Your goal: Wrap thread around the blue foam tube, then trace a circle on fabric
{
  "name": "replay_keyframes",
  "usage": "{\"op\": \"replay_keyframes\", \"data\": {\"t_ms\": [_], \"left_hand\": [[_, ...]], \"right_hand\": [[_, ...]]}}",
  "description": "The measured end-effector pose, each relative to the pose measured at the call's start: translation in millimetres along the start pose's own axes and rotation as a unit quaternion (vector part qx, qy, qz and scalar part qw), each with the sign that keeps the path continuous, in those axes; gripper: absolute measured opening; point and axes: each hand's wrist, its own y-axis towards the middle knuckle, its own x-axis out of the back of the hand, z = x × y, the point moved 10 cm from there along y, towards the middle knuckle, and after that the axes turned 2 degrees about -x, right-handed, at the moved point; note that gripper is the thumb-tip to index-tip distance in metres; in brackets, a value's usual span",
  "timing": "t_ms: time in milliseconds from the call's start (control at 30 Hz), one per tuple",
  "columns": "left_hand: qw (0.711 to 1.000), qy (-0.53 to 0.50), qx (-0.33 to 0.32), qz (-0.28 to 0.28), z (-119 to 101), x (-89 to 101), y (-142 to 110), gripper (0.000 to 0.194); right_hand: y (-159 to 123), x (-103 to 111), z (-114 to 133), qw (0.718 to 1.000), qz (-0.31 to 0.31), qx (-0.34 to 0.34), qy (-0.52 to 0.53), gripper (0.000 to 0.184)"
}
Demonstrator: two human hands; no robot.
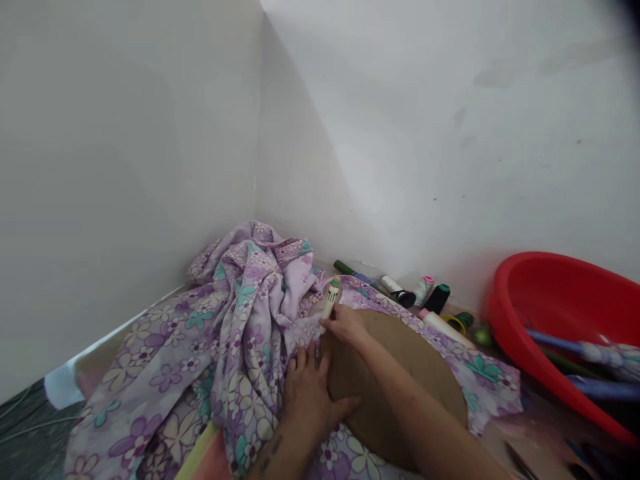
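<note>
Nearest to us, our left grip (307, 393) lies flat and spread, its fingers (304, 360) pressed on the lilac floral fabric (240, 333) and its thumb reaching onto a rounded brown cardboard pattern (395, 393). The pattern lies on the fabric, with its left edge against the folds. Our right grip (347, 327) rests at the pattern's upper left edge, pinching a white marker with a green end (331, 300) that stands nearly upright, tilted slightly, just where the board meets the cloth.

The fabric bunches into loose folds to our left and rises in a heap toward the corner, while a flatter stretch runs around the far side of the board and off to the right. Below the folds, a strip of yellow and pink cloth (200, 453) shows at the near edge. Dark flooring (30, 427) with thin cables lies at the lower left.

Farther off, along the wall, lie a green-handled tool (345, 268), a black and white spool (399, 292), and thread cones (437, 299). To the right sits a red plastic basin (550, 280) holding blue-handled rods (555, 343). Two white walls (400, 133) meet in a corner beyond everything.
</note>
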Motion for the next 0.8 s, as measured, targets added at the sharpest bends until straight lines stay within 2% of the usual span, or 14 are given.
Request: {"op": "replay_keyframes", "data": {"t_ms": [233,500,800], "left_hand": [[1.000,0.020,-0.019,-0.010,-4,2.9,1,0.086],[0.999,0.022,-0.028,-0.025,-4,3.1,1,0.084],[0.999,0.018,-0.032,-0.025,-3,1.9,2,0.088]], "right_hand": [[0,-3,6,0.999,0.030,0.024,0.015,0.030],[-7,-5,18,0.997,0.048,0.048,-0.021,0.031],[-14,-2,29,0.996,0.021,0.043,-0.073,0.028]]}}
